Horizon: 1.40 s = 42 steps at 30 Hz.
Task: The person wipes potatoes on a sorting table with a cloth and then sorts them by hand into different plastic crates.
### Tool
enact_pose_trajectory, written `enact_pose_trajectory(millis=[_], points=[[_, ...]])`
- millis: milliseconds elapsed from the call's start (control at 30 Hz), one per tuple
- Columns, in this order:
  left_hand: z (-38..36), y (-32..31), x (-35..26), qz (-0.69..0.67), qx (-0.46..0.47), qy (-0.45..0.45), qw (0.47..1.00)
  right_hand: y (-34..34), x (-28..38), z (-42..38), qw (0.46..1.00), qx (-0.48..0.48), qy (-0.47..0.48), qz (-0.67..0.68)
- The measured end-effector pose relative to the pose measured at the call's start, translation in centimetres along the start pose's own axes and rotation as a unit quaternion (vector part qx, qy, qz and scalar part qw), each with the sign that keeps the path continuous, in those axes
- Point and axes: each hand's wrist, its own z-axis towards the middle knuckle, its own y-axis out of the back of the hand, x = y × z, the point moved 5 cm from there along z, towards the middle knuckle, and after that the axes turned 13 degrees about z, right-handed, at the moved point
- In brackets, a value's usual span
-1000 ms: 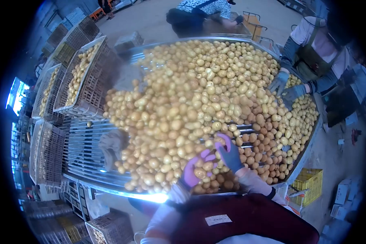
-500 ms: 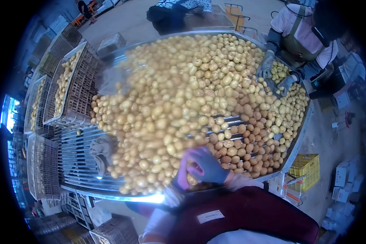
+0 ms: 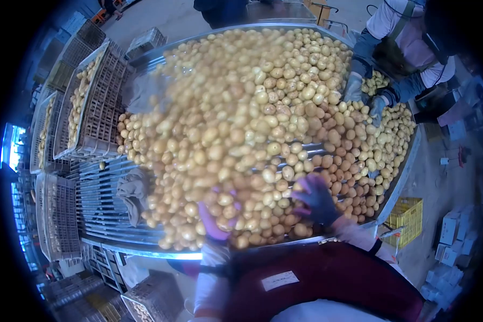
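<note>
While our left hand point(image 3: 212, 222) in its purple rubber glove lay palm-up, fingers spread among the small round yellow potatoes point(image 3: 241, 139) heaped on the steel roller table point(image 3: 104, 206), our right hand point(image 3: 314, 198) curled loosely over others, grasping nothing clearly; light, raking sweeps seemed best.

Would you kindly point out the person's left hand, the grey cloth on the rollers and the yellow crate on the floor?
left hand point(image 3: 213, 219): head view, on the purple-gloved palm among the potatoes.
grey cloth point(image 3: 132, 190): head view, on the middle of its crumpled folds.
yellow crate point(image 3: 406, 217): head view, on its lattice side wall.
</note>
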Motion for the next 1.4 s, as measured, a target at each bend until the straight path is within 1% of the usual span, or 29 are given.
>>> enact_pose_trajectory(millis=[33, 100, 133, 167, 200, 267, 300, 333, 367, 433, 500, 533, 633, 733, 833, 900, 933, 967, 1033, 1133, 1167, 1200, 1233, 1267, 1300, 1333, 1400], points=[[0.0, 0.4, -0.3, 0.013, -0.014, -0.016, 1.000, 0.9, -1.2, 0.0, 0.999, -0.020, -0.001, -0.044], [0.0, 1.0, -0.7, 0.025, -0.029, -0.036, 0.999, 2.7, -4.7, 1.1, 0.984, -0.031, -0.149, -0.095], [-0.1, 1.3, -0.8, 0.027, -0.034, -0.041, 0.998, 3.4, -6.0, 1.4, 0.966, -0.121, -0.167, -0.156], [-0.1, 1.4, -0.8, 0.028, -0.037, -0.048, 0.998, 3.8, -7.2, 1.8, 0.937, -0.210, -0.181, -0.215], [-0.1, 1.6, -0.9, 0.030, -0.040, -0.052, 0.997, 4.1, -8.2, 1.9, 0.896, -0.296, -0.192, -0.269], [-0.2, 1.7, -0.8, 0.033, -0.046, -0.058, 0.997, 2.1, -7.2, 5.0, 0.942, -0.293, -0.120, -0.113], [-0.2, 1.8, -0.8, 0.034, -0.048, -0.061, 0.996, 0.8, -5.8, 6.7, 0.953, -0.290, -0.085, -0.033], [-0.1, 1.8, -0.7, 0.036, -0.049, -0.062, 0.996, -0.9, -3.5, 8.9, 0.975, -0.170, -0.107, 0.100], [-0.1, 1.9, -0.8, 0.037, -0.049, -0.065, 0.996, -2.8, -0.7, 10.8, 0.964, -0.043, -0.125, 0.229], [-0.1, 1.9, -0.7, 0.036, -0.048, -0.068, 0.996, -6.9, 1.8, 12.5, 0.994, -0.006, -0.075, 0.077], [-0.1, 1.7, -0.6, 0.035, -0.046, -0.070, 0.996, -8.8, 1.9, 13.2, 0.997, -0.061, -0.036, -0.041], [-0.3, 1.0, -0.6, 0.029, -0.055, -0.070, 0.996, -8.7, 2.4, 13.6, 0.991, -0.088, -0.014, -0.101], [-0.7, -0.2, -0.6, 0.028, -0.049, -0.058, 0.997, -8.3, 1.6, 13.3, 0.995, 0.042, -0.085, -0.004], [-0.8, -0.7, -0.3, -0.049, 0.006, 0.003, 0.999, -6.2, 1.8, 10.0, 0.985, 0.115, -0.124, -0.021], [-1.3, -1.0, 0.1, -0.123, 0.059, 0.070, 0.988, -4.5, 3.4, 5.3, 0.996, 0.043, -0.006, -0.075], [-2.0, -4.2, -0.4, -0.056, 0.013, 0.106, 0.993, -3.2, 2.5, 4.0, 0.994, 0.086, -0.058, -0.041], [-1.9, -5.3, -0.1, -0.040, 0.023, 0.108, 0.993, -3.1, 2.2, 3.6, 0.990, 0.107, -0.085, -0.024], [-1.7, -6.4, 0.1, -0.024, 0.032, 0.111, 0.993, -2.6, 2.0, 3.3, 0.994, 0.040, -0.097, 0.040], [-0.9, -7.5, 1.1, -0.027, 0.118, 0.084, 0.989, -2.0, 1.3, 2.9, 0.975, -0.095, -0.115, 0.167], [0.7, -4.7, 2.8, -0.090, 0.151, 0.065, 0.982, -0.3, 4.2, 5.1, 0.940, -0.216, -0.016, 0.262], [0.6, -6.1, 2.2, 0.079, 0.149, 0.022, 0.985, -0.2, 5.7, 5.9, 0.938, -0.213, 0.022, 0.272], [0.4, -7.7, 1.6, 0.245, 0.143, -0.021, 0.959, -0.1, 7.3, 6.6, 0.935, -0.211, 0.059, 0.280], [0.2, -8.1, 1.7, 0.294, 0.142, -0.046, 0.944, 0.1, 8.8, 7.2, 0.930, -0.207, 0.095, 0.288], [0.0, -8.5, 1.8, 0.342, 0.139, -0.071, 0.927, 0.2, 10.1, 7.8, 0.935, -0.158, 0.088, 0.305], [-0.2, -8.9, 1.9, 0.389, 0.133, -0.095, 0.907, -0.4, 10.2, 8.1, 0.931, -0.143, 0.081, 0.327], [-0.4, -9.0, 1.9, 0.371, 0.128, -0.084, 0.916, -1.3, 10.2, 8.3, 0.926, -0.126, 0.073, 0.348], [-0.5, -9.7, 1.0, 0.468, 0.127, -0.108, 0.868, -2.5, 9.6, 8.5, 0.911, -0.103, 0.064, 0.393]])
